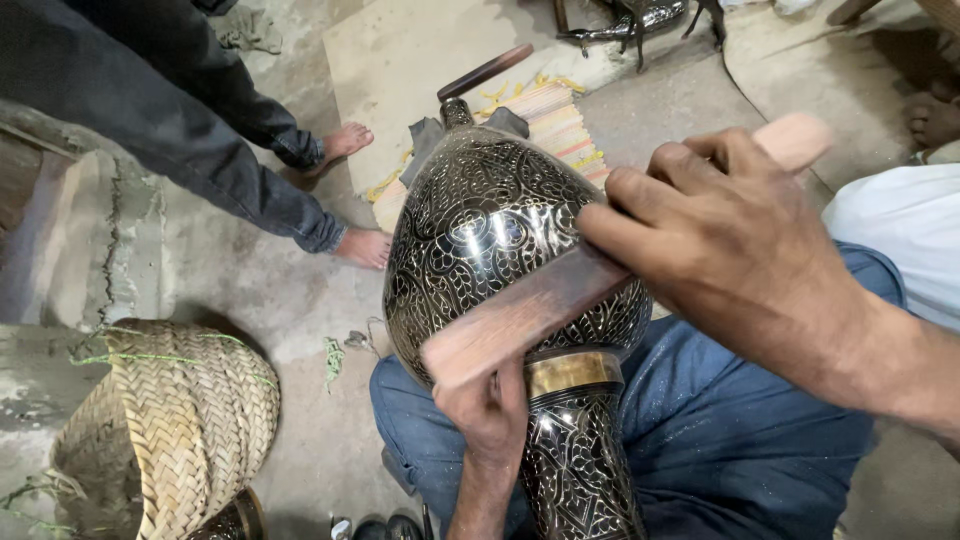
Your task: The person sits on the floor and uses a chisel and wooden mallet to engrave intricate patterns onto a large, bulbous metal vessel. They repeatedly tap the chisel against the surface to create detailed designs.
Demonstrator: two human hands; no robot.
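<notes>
One large, dark engraved metal vase [500, 240] with silver floral patterning and a brass collar lies across the lap of a seated person in blue jeans, its bulbous body between the two hands and its narrow neck pointing away from them. It looks heavy, rigid and hard, with a polished, probably slippery surface; the narrow waist at the brass band seems the surest place to grip, while the fine engraving could mar if knocked.

The right hand [730, 240] reaches in from the right, fingers curled and clamped around a long flat wooden stick [540, 305] that lies diagonally across the vase's belly, thumb pressed along its upper face. The left hand [490, 410] comes up from below, just beneath the stick's lower end, fingers closed against the vase beside the collar, wrist bent upward; how firmly it grips is hidden.

Left of the left hand stands a woven straw basket [170, 420]. Beyond both hands another person's bare feet [350, 195] rest on the concrete floor.
</notes>
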